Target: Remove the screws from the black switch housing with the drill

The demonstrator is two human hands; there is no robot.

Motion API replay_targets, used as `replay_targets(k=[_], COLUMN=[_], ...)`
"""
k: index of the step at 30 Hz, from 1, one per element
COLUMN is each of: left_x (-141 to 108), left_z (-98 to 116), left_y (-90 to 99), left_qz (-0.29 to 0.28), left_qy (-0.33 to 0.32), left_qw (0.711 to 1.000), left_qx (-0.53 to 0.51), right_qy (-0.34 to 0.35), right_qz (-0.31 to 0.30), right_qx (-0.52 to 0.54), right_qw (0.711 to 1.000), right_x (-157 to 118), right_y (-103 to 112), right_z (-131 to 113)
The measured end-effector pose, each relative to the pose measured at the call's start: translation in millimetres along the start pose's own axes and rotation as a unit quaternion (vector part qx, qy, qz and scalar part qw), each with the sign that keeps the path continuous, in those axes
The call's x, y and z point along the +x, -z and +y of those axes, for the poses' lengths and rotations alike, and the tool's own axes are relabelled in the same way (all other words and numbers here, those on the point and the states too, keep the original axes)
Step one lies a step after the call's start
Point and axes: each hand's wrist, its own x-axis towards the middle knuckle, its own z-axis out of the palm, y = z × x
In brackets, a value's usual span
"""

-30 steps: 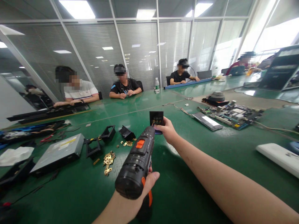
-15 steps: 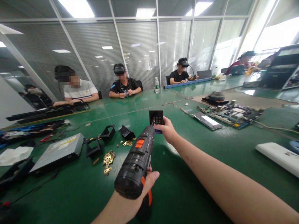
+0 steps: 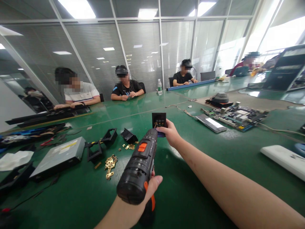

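Note:
My left hand [image 3: 151,187] is wrapped round the handle of a black cordless drill [image 3: 137,170] with an orange switch on top. The drill points away from me, its bit tip at the inner face of a small black socket module [image 3: 159,118] with brass terminals. Whether the bit sits in a screw is too small to tell. My right hand [image 3: 171,133] grips this socket module by its right and lower side, upright above the table. Left of the drill lie loose brass plates [image 3: 111,163] and several black plastic frames [image 3: 109,136].
A silver disc drive [image 3: 59,156] lies at left on the green table [image 3: 190,181]. To the right are a phone [image 3: 211,123], a circuit board [image 3: 240,116] and a white case [image 3: 283,160]. A water bottle [image 3: 159,87] stands farther back, and co-workers sit across the table.
My hands, the drill and the socket module stay almost in place. Across the table, the co-worker behind the blue bar has lowered a raised hand toward it.

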Motion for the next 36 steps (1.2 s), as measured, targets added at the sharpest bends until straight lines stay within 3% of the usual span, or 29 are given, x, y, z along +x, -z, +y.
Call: replay_targets(k=[18,23,27,33,36], left_x=[-2,-2,-4,1,1], left_z=[9,11,11,0,1], left_y=[-0.8,0.6,-0.3,1.6,0.9], left_qz=[0.007,-0.008,0.015,-0.001,0.016], left_qy=[-0.005,0.002,-0.003,0.004,-0.006], left_qw=[1.000,1.000,1.000,1.000,1.000], left_qx=[0.002,0.018,0.011,0.004,-0.001], right_qy=[-0.014,0.000,0.002,0.001,0.002], right_qz=[0.029,0.008,-0.018,-0.016,-0.017], right_qx=[0.001,-0.007,-0.014,-0.031,-0.031], right_qw=[0.999,1.000,1.000,0.999,0.999], right_x=[-1,0,0,-1,-2], right_y=[-5,-3,0,-1,0], right_z=[-4,-3,-1,1,1])
